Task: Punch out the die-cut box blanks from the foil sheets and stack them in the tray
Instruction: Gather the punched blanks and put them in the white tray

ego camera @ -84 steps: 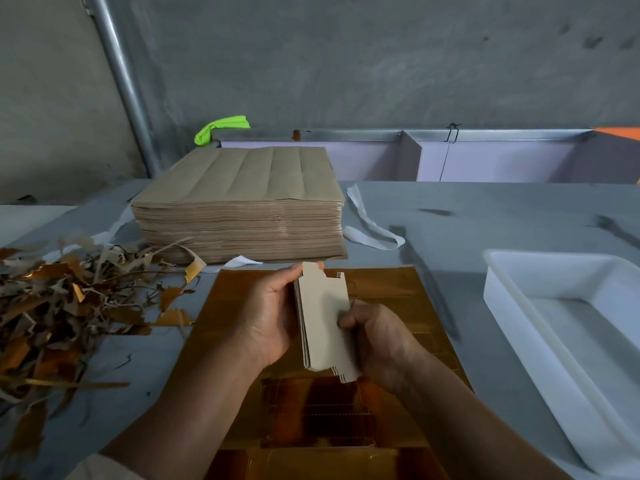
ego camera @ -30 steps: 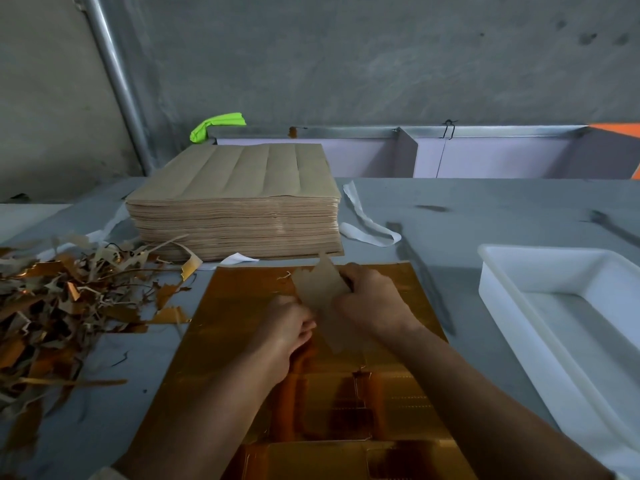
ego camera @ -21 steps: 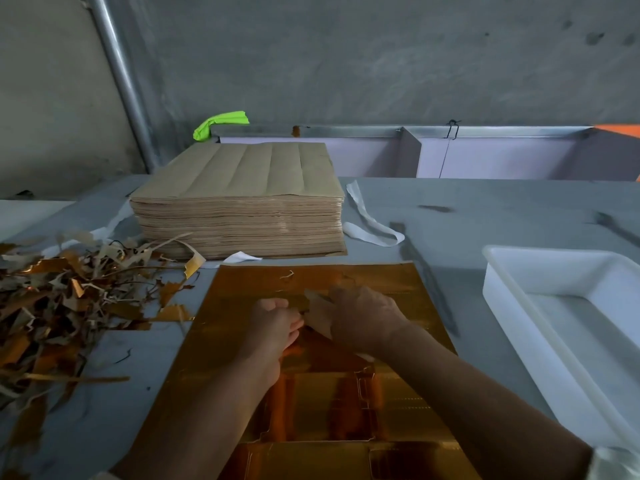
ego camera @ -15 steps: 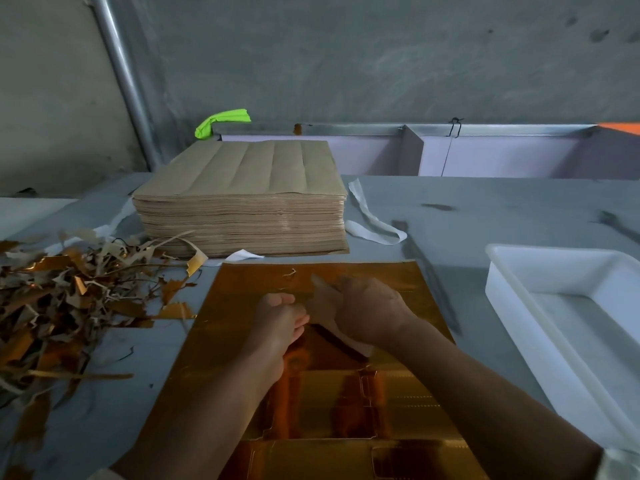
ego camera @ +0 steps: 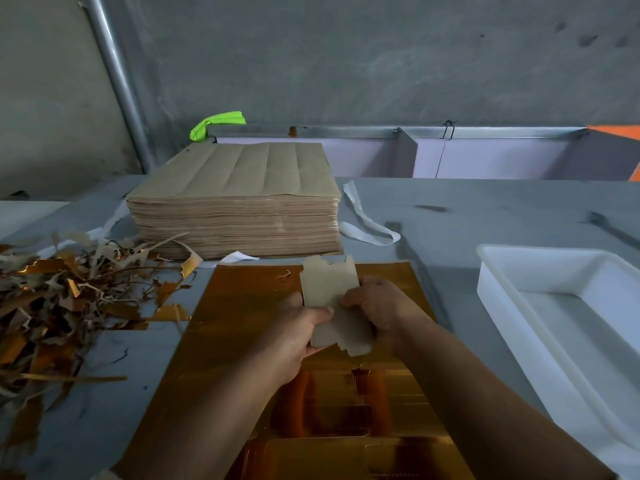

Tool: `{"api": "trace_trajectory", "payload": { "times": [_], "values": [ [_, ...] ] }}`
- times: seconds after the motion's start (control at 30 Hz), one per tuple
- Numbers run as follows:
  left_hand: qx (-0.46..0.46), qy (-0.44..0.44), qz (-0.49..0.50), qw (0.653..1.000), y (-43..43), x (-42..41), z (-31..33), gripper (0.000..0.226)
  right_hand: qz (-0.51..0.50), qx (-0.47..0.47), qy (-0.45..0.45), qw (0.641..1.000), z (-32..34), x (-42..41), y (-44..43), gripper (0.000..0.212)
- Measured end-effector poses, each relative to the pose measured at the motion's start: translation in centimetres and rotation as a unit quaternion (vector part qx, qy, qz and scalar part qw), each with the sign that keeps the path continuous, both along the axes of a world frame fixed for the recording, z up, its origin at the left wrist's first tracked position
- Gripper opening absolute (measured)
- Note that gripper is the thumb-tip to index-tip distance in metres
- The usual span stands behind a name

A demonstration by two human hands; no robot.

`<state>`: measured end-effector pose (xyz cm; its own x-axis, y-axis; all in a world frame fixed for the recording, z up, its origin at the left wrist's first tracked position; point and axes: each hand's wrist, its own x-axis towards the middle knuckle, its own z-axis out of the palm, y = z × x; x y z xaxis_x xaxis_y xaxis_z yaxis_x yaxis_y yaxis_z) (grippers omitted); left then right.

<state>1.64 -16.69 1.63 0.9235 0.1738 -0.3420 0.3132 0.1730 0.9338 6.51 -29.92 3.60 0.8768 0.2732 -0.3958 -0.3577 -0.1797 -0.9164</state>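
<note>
Head view, this moment. Both hands are off the foil sheet [ego camera: 242, 323] and hold a thin pack of blanks [ego camera: 329, 282] in the air above its far half. The count in the pack cannot be read, though layered edges show at the lower right corner. The left hand [ego camera: 294, 336] grips the pack's lower left, its thumb laid across the brown face and its fingers curled behind. The right hand [ego camera: 377, 306] pinches the right edge with bent fingers. The pack stands tilted, plain brown side to the camera, notched tab at the top. Compared with 0.5 s ago: then the left hand was a fist low against the sheet and the right held the pack down close to the gold surface; now the pack is raised and turned more upright, back to much the same 2-handed hold seen 2.8 s ago. The sheet lies flat on the table [ego camera: 485, 220] as before, with die-cut outlines and shadowed openings in its near half. The white tray [ego camera: 498, 299] sits at the right, well apart from the pack, position unchanged. The tall stack [ego camera: 235, 202] of brown sheets sits just beyond the foil sheet and the scrap pile [ego camera: 52, 306] lies at left, both unchanged.
</note>
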Motion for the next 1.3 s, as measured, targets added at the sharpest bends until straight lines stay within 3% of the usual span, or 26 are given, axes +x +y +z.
{"api": "trace_trajectory", "payload": {
  "times": [0.13, 0.27, 0.33, 0.43, 0.5, 0.57, 0.67, 0.77, 0.87, 0.93, 1.07, 1.2, 1.3],
  "values": [
    [0.109, -0.026, -0.063, 0.992, 1.2, -0.2, 0.7, 0.032, 0.047, 0.053, -0.003, 0.998, -0.3, 0.2, -0.8, 0.037],
    [0.243, -0.061, -0.129, 0.96, 2.5, 0.3, 2.0, 0.029, 0.06, -0.021, -0.051, 0.997, -0.4, 0.5, -1.6, 0.037],
    [0.346, -0.067, -0.17, 0.92, 3.0, 0.7, 2.7, 0.03, 0.035, -0.063, -0.073, 0.995, -0.3, 0.8, -2.2, 0.037],
    [0.54, -0.08, -0.218, 0.809, 3.0, 0.9, 3.6, 0.024, 0.001, -0.072, -0.089, 0.993, -0.4, 1.2, -3.2, 0.042],
    [0.611, -0.088, -0.244, 0.748, 2.5, 0.8, 3.5, 0.026, 0.002, -0.08, -0.087, 0.993, -0.8, 1.3, -3.7, 0.045],
    [0.643, -0.094, -0.268, 0.712, 1.9, 0.7, 3.0, 0.024, -0.002, -0.088, -0.075, 0.993, -1.3, 1.4, -3.9, 0.046],
    [0.656, -0.095, -0.287, 0.691, 1.1, 0.9, 2.1, 0.026, -0.007, -0.082, -0.061, 0.995, -2.1, 1.2, -4.4, 0.037],
    [0.653, -0.091, -0.292, 0.693, 0.8, 1.2, 1.7, 0.03, -0.002, -0.087, -0.047, 0.995, -2.6, 1.0, -4.8, 0.037],
    [0.616, -0.059, -0.299, 0.726, 1.2, 1.8, 2.3, 0.028, 0.001, -0.07, -0.045, 0.997, -2.7, 1.0, -4.8, 0.034],
    [0.557, -0.031, -0.308, 0.771, 2.0, 2.3, 3.3, 0.021, -0.003, -0.028, -0.057, 0.998, -2.5, 1.1, -4.8, 0.026],
    [0.321, 0.004, -0.313, 0.894, 3.3, 2.2, 4.3, 0.025, 0.02, 0.007, -0.073, 0.997, -1.9, 1.3, -4.8, 0.017],
    [0.228, 0.043, -0.328, 0.916, 3.4, 2.3, 3.8, 0.025, 0.065, 0.04, -0.032, 0.997, -1.3, 1.1, -4.0, 0.028],
    [0.183, 0.057, -0.313, 0.93, 3.1, 2.2, 3.5, 0.022, 0.047, 0.052, -0.011, 0.997, -1.6, 0.9, -3.9, 0.017]
  ]
}}
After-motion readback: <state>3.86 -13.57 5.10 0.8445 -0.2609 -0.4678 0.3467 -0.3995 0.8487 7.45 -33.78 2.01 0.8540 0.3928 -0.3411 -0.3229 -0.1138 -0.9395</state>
